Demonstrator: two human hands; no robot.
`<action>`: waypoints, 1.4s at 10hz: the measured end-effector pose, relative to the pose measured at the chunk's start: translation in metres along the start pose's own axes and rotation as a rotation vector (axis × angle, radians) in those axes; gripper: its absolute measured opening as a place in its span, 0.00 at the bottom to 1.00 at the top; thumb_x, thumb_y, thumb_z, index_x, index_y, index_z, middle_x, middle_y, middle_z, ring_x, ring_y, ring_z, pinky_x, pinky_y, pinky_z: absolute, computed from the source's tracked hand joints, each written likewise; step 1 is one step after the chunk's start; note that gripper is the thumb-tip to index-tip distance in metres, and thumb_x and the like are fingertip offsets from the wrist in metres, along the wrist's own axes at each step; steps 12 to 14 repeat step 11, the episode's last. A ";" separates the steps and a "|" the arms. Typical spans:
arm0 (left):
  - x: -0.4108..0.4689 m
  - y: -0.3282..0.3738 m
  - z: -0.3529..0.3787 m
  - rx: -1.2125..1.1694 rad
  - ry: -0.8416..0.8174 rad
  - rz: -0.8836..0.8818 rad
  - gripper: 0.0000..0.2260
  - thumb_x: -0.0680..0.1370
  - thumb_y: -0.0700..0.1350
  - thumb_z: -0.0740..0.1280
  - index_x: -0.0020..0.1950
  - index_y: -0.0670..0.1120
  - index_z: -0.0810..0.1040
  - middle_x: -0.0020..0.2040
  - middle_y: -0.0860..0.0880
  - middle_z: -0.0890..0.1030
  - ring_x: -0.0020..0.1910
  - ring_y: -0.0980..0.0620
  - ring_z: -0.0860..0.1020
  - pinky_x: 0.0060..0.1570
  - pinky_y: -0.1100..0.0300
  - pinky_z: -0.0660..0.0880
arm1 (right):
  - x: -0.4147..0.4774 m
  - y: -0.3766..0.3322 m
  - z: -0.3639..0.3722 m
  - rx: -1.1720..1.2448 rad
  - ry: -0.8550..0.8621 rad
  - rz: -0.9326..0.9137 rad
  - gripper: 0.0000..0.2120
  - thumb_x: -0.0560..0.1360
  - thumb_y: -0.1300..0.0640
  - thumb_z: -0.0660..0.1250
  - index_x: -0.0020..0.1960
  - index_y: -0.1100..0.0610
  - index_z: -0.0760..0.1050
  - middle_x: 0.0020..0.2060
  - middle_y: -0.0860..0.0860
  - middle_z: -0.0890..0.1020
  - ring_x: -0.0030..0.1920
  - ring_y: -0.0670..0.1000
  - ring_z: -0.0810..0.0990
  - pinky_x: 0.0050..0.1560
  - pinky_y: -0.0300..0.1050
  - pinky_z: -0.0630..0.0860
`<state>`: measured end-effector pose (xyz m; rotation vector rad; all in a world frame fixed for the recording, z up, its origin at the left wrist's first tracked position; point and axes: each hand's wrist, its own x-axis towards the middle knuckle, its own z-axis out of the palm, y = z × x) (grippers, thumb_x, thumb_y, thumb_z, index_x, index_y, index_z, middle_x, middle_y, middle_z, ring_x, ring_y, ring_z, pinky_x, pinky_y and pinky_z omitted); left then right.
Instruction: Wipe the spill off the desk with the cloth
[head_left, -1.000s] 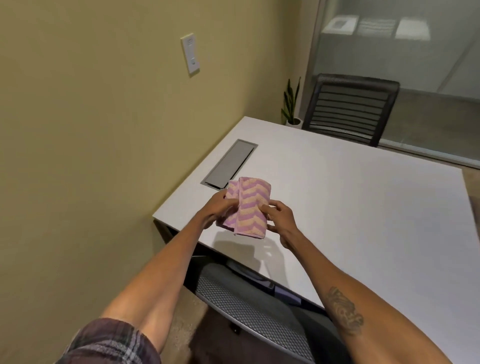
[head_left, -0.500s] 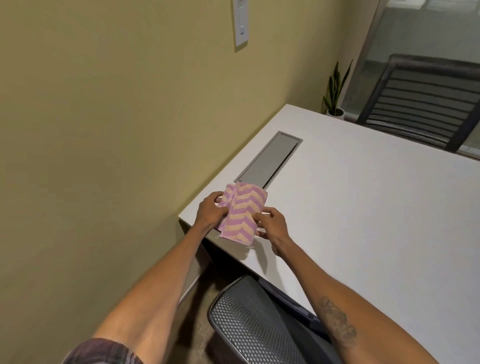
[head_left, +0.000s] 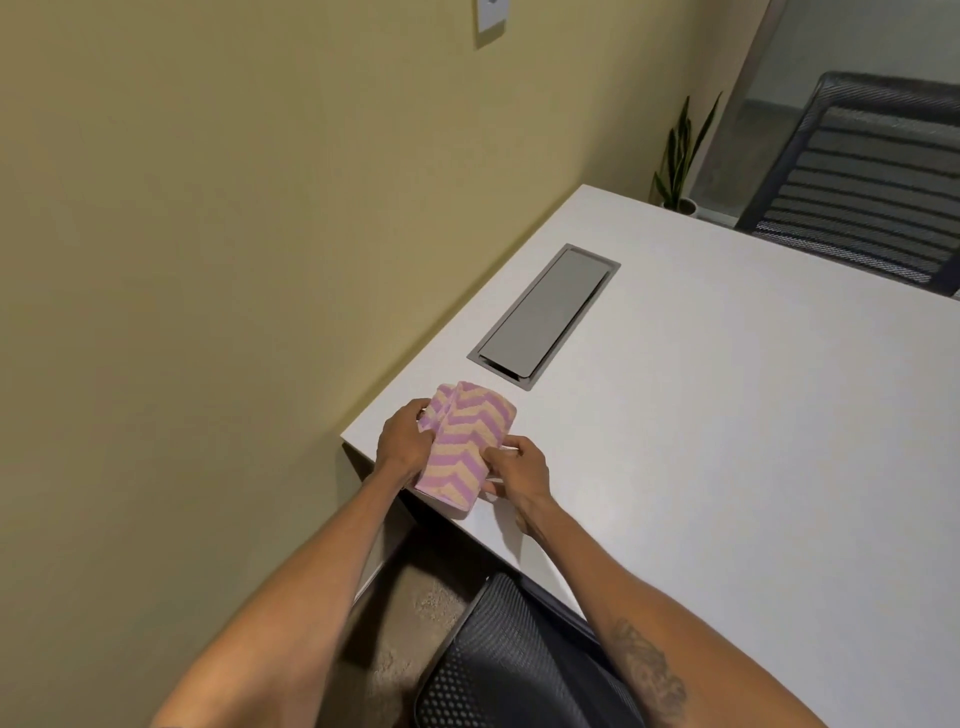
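The left hand (head_left: 402, 441) is curled around the left edge of the cloth (head_left: 465, 449), fingers tucked into the bunched fabric near its far corner. The right hand (head_left: 519, 475) pinches the cloth's right edge between thumb and fingers, about midway along it. Both hands are closed on the cloth; neither is free.

The cloth — folded into a long pad, pink and peach chevrons — sits at the near left corner of the worktop (head_left: 727, 441), its near end just over the front edge. Whether it rests flat on the surface or is held slightly above it cannot be told from here. Just beyond it a grey cable hatch (head_left: 545, 314) is set flush into the worktop, and a mesh chair (head_left: 498, 670) stands below the front edge.

No spill shows on the white surface — it may be clear liquid, or hidden under the cloth. That is the main risk, as I judge it: wiping without seeing the wet patch could miss it, or push it along.

2 further hazards follow from the layout. A stroke away from the body could drive liquid into the hatch gap. A stroke toward the body could send it over the edge onto the chair. The loose fold could also open under pressure, leaving 1 thin layer.
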<state>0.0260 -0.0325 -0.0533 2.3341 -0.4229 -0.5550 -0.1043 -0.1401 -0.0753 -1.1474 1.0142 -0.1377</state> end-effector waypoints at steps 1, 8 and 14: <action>0.008 -0.005 0.005 0.012 -0.002 0.006 0.17 0.81 0.44 0.65 0.70 0.44 0.74 0.64 0.44 0.80 0.60 0.43 0.79 0.49 0.54 0.71 | 0.006 0.001 0.005 0.004 0.017 0.005 0.15 0.79 0.58 0.69 0.63 0.60 0.73 0.57 0.58 0.82 0.53 0.59 0.85 0.55 0.60 0.83; 0.019 -0.007 0.017 0.295 -0.067 -0.027 0.22 0.84 0.45 0.57 0.79 0.47 0.62 0.74 0.42 0.70 0.72 0.39 0.69 0.68 0.38 0.66 | 0.009 -0.008 0.001 -0.129 0.043 0.011 0.19 0.80 0.55 0.66 0.69 0.57 0.72 0.61 0.59 0.82 0.51 0.56 0.84 0.57 0.55 0.83; -0.021 0.039 0.008 0.497 -0.029 0.217 0.22 0.83 0.47 0.60 0.77 0.44 0.63 0.72 0.43 0.73 0.69 0.41 0.73 0.66 0.46 0.71 | -0.039 -0.046 -0.028 -0.700 0.064 -0.239 0.21 0.81 0.47 0.59 0.73 0.51 0.71 0.66 0.54 0.79 0.64 0.59 0.78 0.62 0.53 0.72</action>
